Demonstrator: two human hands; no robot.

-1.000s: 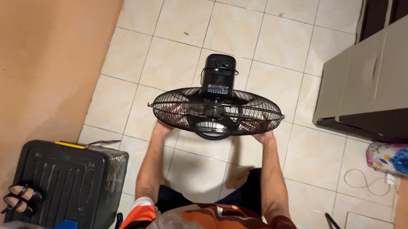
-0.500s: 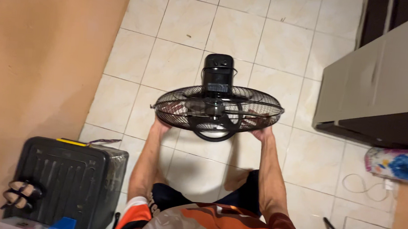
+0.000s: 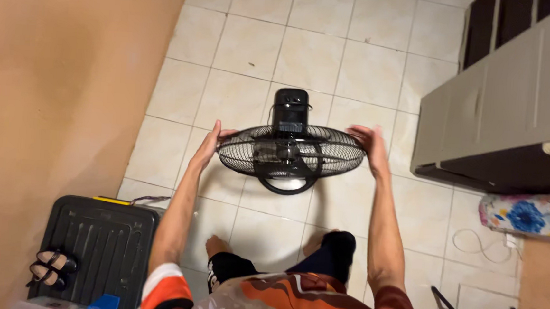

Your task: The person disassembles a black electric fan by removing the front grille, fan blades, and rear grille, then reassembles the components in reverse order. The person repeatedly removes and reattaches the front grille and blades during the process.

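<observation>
A black fan (image 3: pixel 290 150) is held out in front of the person, above a pale tiled floor (image 3: pixel 308 53), with its round wire grille lying nearly flat and facing up. The motor housing, a dark block, sticks out at the far side of the grille.

The left hand (image 3: pixel 209 146) presses against the left rim of the grille, fingers straight and only loosely curved, more flat against the wire than wrapped around it. The right hand (image 3: pixel 372 145) does the same at the right rim, palm inward, fingers spread and extended. Neither hand is closed into a grip; the fan sits clamped between two open palms.

The fan looks rigid but uneven in weight, probably heavier toward the motor. The thin wires would likely flex if squeezed hard, so the thicker outer rim seems the safer place to hold.

Below, the person's bare feet and dark shorts show near the bottom, with an orange patterned shirt. A tan wall (image 3: pixel 54 81) runs close along the left. A black ribbed case (image 3: pixel 97 252) stands at lower left, with sandals (image 3: pixel 51 268) on it. A grey cabinet (image 3: pixel 504 112) juts in on the right, a floral cloth (image 3: pixel 529 214) below it, and a white cord (image 3: pixel 482 243) on the tiles. Open floor lies straight ahead.
</observation>
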